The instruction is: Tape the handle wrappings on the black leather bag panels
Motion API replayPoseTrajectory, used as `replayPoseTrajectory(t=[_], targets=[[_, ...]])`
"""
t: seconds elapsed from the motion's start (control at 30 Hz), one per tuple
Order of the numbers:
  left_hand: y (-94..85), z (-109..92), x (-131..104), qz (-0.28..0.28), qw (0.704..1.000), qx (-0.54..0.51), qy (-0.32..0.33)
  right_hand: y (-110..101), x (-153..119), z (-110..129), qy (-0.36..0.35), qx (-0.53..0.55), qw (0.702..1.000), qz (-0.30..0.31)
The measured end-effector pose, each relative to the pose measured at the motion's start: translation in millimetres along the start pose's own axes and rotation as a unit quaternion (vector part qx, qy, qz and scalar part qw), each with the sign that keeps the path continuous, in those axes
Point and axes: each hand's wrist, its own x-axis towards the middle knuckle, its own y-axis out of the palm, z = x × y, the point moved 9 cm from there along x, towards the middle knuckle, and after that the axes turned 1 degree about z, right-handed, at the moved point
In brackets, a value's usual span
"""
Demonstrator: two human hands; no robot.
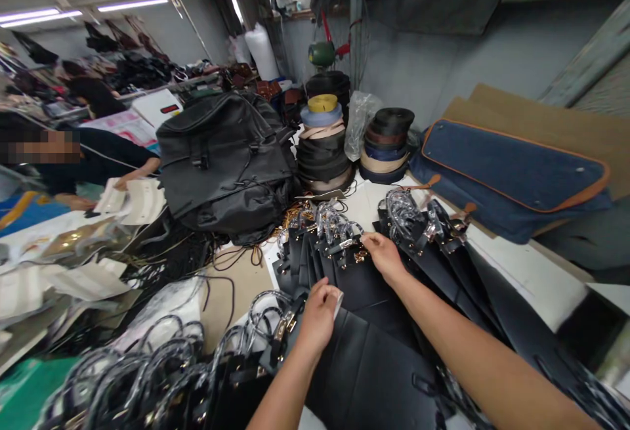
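Note:
Black leather bag panels [364, 358] lie overlapping across the table in front of me. My left hand [321, 312] is over them with its fingers curled and pinched; a small pale piece shows at its edge. Farther forward, my right hand [381, 253] pinches at the edge of a plastic-wrapped handle [352, 228] on the middle stack, beside gold metal fittings. To the right is another stack with wrapped handles [401, 210]. More wrapped handles [142, 377] fill the lower left.
A large black bag [221, 161] stands beyond the panels. Behind are rolls of strap [322, 154] and more rolls [386, 144]. A blue bag with orange trim [512, 161] lies at right. At left, a person [113, 154] handles pale pieces [142, 201].

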Motion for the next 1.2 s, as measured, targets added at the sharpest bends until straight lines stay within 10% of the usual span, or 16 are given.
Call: replayPoseTrajectory(t=[0.17, 0.37, 0.77, 0.97, 1.2], targets=[[11.2, 3, 60, 0.012, 0.999, 0.006, -0.033, 5, 40, -48, 0.056, 0.003, 0.998, -0.005], [21.4, 17, 72, 0.056, 0.997, -0.016, -0.059, 5, 40, -49, 0.060, 0.019, 0.998, -0.005], [19.4, -1, 24, 0.022, 0.996, -0.002, 0.081, -5, 13, 1, -0.028, -0.016, 0.999, 0.032], [-20.9, 43, 12, -0.045, 0.995, -0.086, 0.013, 21, 3, 19, -0.038, 0.009, 0.983, 0.180], [-42.2, 56, -25, -0.040, 0.991, -0.125, -0.020, 44, 14, 8, -0.033, -0.029, 0.982, 0.186]])
